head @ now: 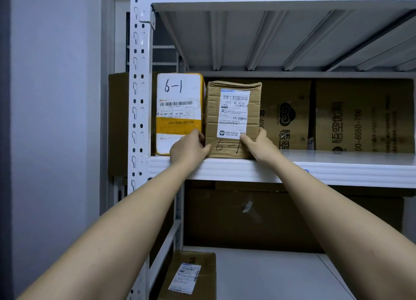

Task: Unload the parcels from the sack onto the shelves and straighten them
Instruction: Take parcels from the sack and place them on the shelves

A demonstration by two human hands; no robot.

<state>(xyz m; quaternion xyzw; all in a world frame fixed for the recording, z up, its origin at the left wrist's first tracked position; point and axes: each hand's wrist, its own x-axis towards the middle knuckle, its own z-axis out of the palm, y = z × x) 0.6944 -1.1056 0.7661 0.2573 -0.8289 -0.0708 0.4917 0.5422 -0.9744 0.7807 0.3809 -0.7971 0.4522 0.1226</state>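
A creased brown cardboard parcel (233,117) with a white label and "6-1" written on it stands upright on the white shelf (292,171). My left hand (188,147) grips its lower left corner, fingers wrapped round the left side. My right hand (258,145) grips its lower right corner, thumb on the front face. Directly to its left stands a white and yellow parcel (179,106), also marked "6-1", touching the brown one. The sack is not in view.
Large brown cartons (337,115) with printed characters stand behind the shelf. The white perforated upright (138,97) frames the left side. A labelled brown parcel (189,275) lies on the lower shelf (281,275). To the right of the brown parcel the shelf surface runs on.
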